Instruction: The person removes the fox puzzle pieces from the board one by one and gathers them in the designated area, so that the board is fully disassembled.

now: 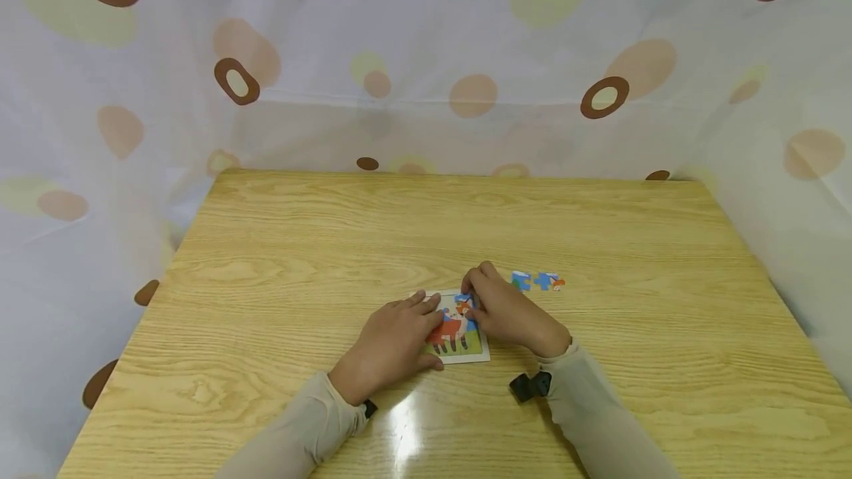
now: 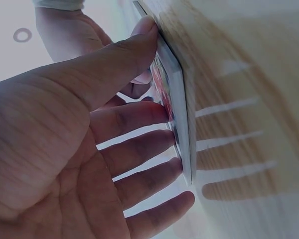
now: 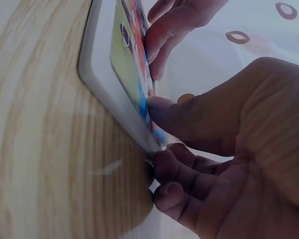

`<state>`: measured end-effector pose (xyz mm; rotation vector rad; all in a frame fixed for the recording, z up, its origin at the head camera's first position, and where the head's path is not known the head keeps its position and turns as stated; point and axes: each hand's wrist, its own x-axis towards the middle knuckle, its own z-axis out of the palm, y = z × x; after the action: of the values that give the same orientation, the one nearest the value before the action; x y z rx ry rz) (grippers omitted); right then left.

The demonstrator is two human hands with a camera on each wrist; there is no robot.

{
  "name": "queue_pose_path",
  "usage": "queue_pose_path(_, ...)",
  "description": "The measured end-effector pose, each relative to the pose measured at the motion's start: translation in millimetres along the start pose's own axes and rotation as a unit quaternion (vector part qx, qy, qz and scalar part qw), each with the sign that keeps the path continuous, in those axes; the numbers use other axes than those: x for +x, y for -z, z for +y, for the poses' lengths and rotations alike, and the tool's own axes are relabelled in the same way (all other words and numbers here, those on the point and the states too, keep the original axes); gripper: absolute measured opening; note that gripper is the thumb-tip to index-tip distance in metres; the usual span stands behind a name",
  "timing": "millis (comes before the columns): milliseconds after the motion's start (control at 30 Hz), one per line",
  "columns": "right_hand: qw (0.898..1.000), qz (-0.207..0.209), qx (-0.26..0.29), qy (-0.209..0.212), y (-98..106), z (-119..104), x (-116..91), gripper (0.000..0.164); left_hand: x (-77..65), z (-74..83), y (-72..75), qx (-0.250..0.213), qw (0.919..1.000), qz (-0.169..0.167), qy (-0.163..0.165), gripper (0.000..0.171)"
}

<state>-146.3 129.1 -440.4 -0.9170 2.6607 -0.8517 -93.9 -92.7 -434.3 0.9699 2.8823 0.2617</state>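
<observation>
A jigsaw puzzle board (image 1: 484, 355) with a white border lies on the table, showing a red-orange animal on green and blue. My left hand (image 1: 394, 342) rests on its left side, fingers spread and nearly straight, with the thumb at the near edge. At the far right corner my right hand (image 1: 509, 309) pinches a small blue puzzle piece (image 3: 160, 135) between thumb and curled fingers. The right wrist view shows that thumb low over the picture and other fingertips beside the board's edge. Both hands cover parts of the picture.
Two loose puzzle pieces, a blue and green one (image 1: 521, 281) and a blue and orange one (image 1: 549, 282), lie beyond the right hand. The wooden table (image 1: 319, 235) meets a patterned curtain (image 1: 426, 58) at the back. Black devices sit at both wrists.
</observation>
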Motion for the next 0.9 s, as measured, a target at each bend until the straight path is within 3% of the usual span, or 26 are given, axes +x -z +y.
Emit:
queue_pose_path(233,1.000,0.002,0.020,0.002,1,1,1,0.025,0.7,0.8,0.6,0.006,1.0000,0.006,-0.003,0.072)
queue_pose_path(500,0.998,0.007,0.059,0.008,3,3,2,0.012,0.7,2.4,0.3,0.002,1.0000,0.005,0.001,0.072)
queue_pose_path(900,0.996,0.022,0.083,0.019,15,12,-1,0.010,0.1,2.3,-0.9,-0.014,0.9999,0.004,0.009,0.070)
